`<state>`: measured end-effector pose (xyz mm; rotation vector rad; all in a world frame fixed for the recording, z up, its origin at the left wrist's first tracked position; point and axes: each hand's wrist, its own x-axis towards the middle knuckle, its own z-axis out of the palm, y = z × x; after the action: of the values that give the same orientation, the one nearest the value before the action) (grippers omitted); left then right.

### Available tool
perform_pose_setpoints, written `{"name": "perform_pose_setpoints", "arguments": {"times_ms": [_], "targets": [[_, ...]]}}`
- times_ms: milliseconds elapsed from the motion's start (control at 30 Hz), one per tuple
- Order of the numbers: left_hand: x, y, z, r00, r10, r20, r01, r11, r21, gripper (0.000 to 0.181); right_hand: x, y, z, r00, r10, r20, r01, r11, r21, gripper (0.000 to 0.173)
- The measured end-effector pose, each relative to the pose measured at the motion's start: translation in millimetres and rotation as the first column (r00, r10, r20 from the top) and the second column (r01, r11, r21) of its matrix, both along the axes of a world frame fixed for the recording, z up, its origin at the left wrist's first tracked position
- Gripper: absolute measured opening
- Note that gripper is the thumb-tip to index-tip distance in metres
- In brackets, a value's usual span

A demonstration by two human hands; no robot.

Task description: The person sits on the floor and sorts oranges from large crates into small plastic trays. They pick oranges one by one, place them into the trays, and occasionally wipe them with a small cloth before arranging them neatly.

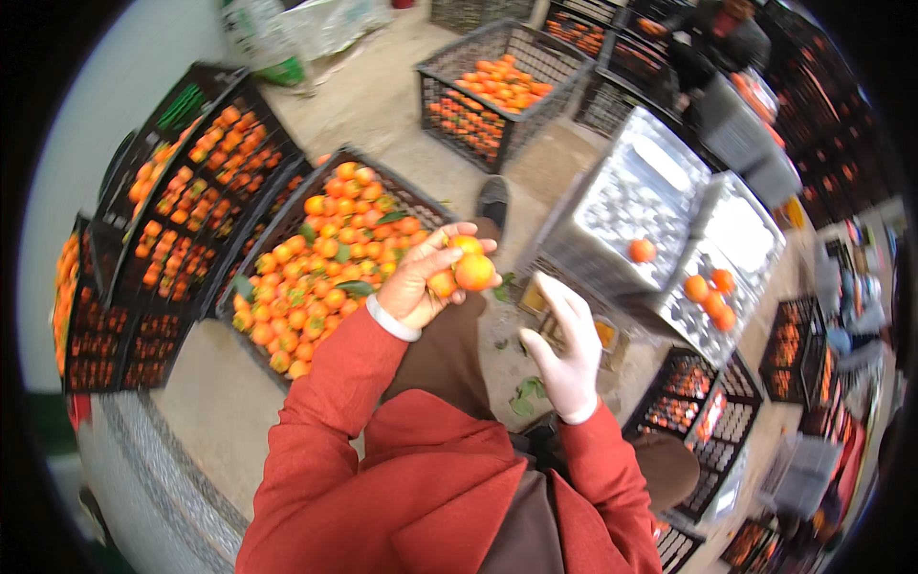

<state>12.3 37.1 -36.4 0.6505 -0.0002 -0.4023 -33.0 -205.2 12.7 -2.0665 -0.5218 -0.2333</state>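
Note:
My left hand, bare with a pale band at the wrist, holds several small orange fruits, which look like persimmons or mandarins. To its right my right hand, in a white glove, has thumb and fingers apart and holds nothing. A black plastic crate heaped with the same fruit and a few green leaves lies beyond my left forearm. At the right, two light grey trays with dimpled, shiny liners rest side by side; one orange fruit sits in the nearer-left tray and several in the other.
Another fruit crate stands ahead on the floor. Stacked crates rise at the left. More crates stand at the right. A person is at the upper right. Loose leaves lie on the floor, near my shoe.

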Motion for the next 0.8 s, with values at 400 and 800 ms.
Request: {"name": "perform_pose_setpoints", "arguments": {"times_ms": [400,800], "targets": [[1.5,-126.3,-68.2,0.916,-0.32,-0.243,0.314,0.947,-0.064,0.034,-2.7,-175.9,-114.1,0.584,-0.326,-0.744,0.727,0.618,0.299,0.032],[2.5,-142.5,-46.9,0.963,-0.144,-0.228,0.162,0.985,0.062,0.045,55.3,-193.0,-267.5,0.593,-0.789,-0.16,0.312,0.409,-0.858,0.024]]}}
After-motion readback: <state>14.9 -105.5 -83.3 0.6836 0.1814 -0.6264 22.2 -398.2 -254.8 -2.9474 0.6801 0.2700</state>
